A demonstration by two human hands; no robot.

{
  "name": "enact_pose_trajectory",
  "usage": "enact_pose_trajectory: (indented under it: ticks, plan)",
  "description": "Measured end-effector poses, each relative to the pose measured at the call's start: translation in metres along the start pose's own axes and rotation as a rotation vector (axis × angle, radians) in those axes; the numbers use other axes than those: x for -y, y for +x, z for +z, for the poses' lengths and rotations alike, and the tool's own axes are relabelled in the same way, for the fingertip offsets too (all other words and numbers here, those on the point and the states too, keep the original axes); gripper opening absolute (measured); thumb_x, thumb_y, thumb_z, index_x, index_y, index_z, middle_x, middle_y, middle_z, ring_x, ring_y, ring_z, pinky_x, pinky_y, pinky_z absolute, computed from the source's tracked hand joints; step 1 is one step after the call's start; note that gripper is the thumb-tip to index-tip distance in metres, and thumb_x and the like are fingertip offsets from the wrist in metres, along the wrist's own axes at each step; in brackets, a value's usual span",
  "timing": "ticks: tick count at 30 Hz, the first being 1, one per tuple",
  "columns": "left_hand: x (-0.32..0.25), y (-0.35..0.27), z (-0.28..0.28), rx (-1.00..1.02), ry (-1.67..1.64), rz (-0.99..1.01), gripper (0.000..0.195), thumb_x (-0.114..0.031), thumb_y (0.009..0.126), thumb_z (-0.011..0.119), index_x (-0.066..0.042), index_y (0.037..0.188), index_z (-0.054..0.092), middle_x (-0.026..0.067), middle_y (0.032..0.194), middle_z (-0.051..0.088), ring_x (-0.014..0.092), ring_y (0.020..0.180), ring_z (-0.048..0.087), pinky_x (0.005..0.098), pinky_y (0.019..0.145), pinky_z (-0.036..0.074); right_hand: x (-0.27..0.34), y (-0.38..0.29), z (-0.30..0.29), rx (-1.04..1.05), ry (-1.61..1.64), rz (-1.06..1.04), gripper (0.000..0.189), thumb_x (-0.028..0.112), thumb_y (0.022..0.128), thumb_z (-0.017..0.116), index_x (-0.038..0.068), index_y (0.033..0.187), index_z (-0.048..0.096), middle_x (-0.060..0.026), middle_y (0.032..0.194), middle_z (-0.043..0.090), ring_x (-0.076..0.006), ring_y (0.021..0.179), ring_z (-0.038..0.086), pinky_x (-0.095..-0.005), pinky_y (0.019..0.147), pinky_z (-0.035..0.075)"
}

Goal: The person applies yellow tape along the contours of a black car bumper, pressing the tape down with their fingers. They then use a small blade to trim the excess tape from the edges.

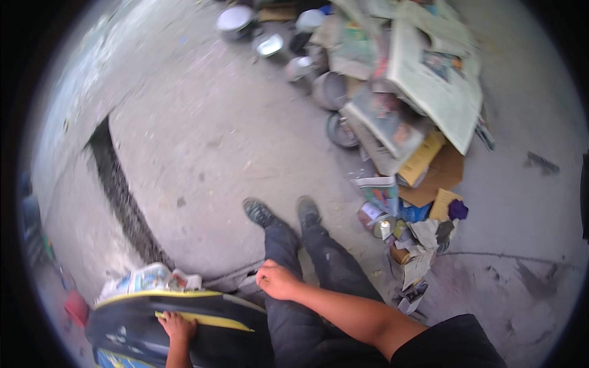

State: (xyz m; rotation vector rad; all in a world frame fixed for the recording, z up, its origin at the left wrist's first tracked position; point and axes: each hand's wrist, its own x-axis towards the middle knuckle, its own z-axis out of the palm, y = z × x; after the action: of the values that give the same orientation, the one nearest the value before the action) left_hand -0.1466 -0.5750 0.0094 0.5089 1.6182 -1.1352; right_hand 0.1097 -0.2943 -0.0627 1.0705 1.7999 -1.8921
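Note:
My left hand lies on a glossy dark panel, perhaps a vehicle body part, at the lower left. Its fingertips touch the left end of a yellow tape-like strip on the panel; the fingers look spread. More yellow edging runs along the panel's upper rim, where printed newspaper sticks out. My right hand is curled in front of my thigh, right of the panel and apart from it. A tiny yellowish speck shows at its fingers; what it is, I cannot tell.
To the right lies a heap of newspapers, brown cardboard and a tipped tin can. Several cans, including a white-lidded one, stand at the top. A dark trench cuts the concrete floor at left. A red object sits at far left.

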Motion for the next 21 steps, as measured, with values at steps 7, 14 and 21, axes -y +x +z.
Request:
enact_pose_trajectory:
  ticks: [7, 14, 21]
  plan:
    - [0.028, 0.022, -0.016, 0.192, -0.271, -0.088, 0.098, -0.071, 0.087, 0.053, -0.007, 0.158, 0.034, 0.018, 0.164, 0.031, 0.044, 0.154, 0.013, 0.0599, 0.123, 0.01, -0.001, -0.022, -0.047, -0.1, 0.016, 0.04, 0.011, 0.016, 0.09, 0.063, 0.008, 0.093, 0.069, -0.0147, 0.107, 0.064, -0.0334, 0.104, 0.063, -0.0422, 0.09, 0.051]
    - [-0.019, 0.007, 0.007, -0.188, -0.227, 0.12, 0.083, -0.052, 0.088, 0.066, -0.01, 0.155, 0.04, 0.0182, 0.161, 0.035, 0.039, 0.152, 0.021, 0.0529, 0.122, 0.022, -0.03, -0.056, -0.081, -0.275, 0.101, 0.07, 0.027, 0.009, 0.091, 0.06, 0.01, 0.117, 0.064, -0.0152, 0.121, 0.06, -0.0344, 0.109, 0.063, -0.042, 0.093, 0.051]
    - [-0.217, -0.108, -0.077, 0.138, -1.417, 0.664, 0.068, -0.024, 0.097, 0.06, -0.01, 0.157, 0.034, 0.0134, 0.146, 0.052, 0.027, 0.125, 0.056, 0.0416, 0.103, 0.045, -0.041, -0.094, -0.128, 0.077, 1.018, 0.1, 0.044, 0.002, 0.09, 0.062, 0.002, 0.133, 0.055, -0.0095, 0.103, 0.064, -0.0182, 0.09, 0.066, -0.0323, 0.08, 0.053]
